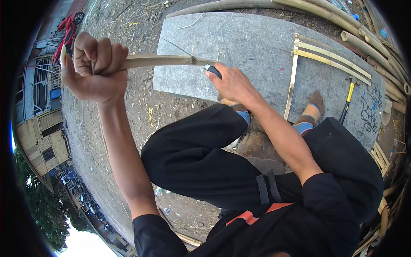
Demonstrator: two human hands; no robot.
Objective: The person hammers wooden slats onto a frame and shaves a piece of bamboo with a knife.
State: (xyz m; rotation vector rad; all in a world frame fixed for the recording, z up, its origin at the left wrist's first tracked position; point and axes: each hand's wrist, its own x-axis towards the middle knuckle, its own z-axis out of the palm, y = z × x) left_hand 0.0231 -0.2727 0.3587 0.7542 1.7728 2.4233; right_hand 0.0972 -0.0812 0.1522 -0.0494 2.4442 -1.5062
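My left hand (100, 68) is closed in a fist around one end of a flat bamboo strip (158, 61), raised at the left. The strip runs right, its other end by the fingers of my right hand (234, 85). That hand is wrapped round the dark handle of a knife (213, 71) with a pale end. A thin dark line crosses the strip near a dark joint and looks like the blade edge-on; where exactly it touches I cannot tell. Both hands are above the left part of a grey concrete slab (188, 36).
On the slab's right lie a frame of joined bamboo strips (295, 73) and a hammer (349, 96) with a yellow and black handle. Bamboo poles (317, 10) line the far and right edges. My feet rest on the slab's near side. A red motorbike (66, 36) stands far left.
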